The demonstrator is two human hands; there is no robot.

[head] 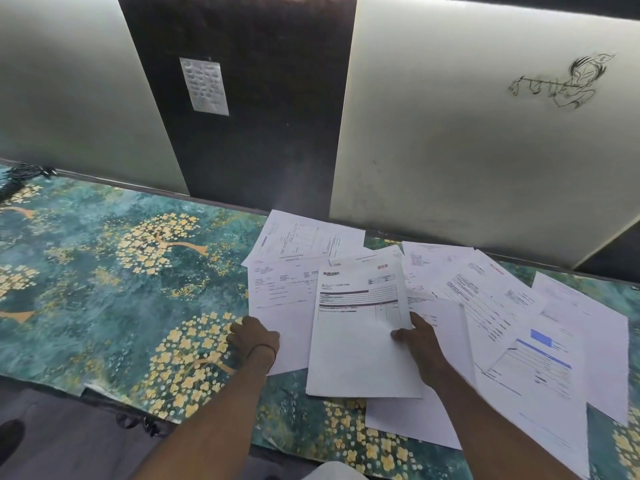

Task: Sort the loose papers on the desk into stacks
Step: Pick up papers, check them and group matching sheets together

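In the head view, the only one we have, the loose papers lie fanned and overlapping on the right part of the desk covered in teal cloth printed with yellow flowering trees (104, 271). On top of the spread sits the white printed sheet headed Rakuten (360, 327), its long axis running almost straight away from us and its near edge reaching toward the desk's front. The right hand (417, 336) has it by the right long edge, about halfway along: the thumb lies on the face of the sheet and the fingers seem tucked beneath, so we read this as a pinch. The left hand (254, 337) rests at the left edge of the neighbouring plain white form (277, 299), fingers curled downward; whether they hold that edge or only lean on the cloth we cannot tell. Further right lies a white page with a blue block (540, 362), half covering other sheets. The bare cloth lies to our left, beyond the left hand, so we judge that starting a stack there means carrying the Rakuten sheet leftward across the form, or handing it to the nearer left hand.
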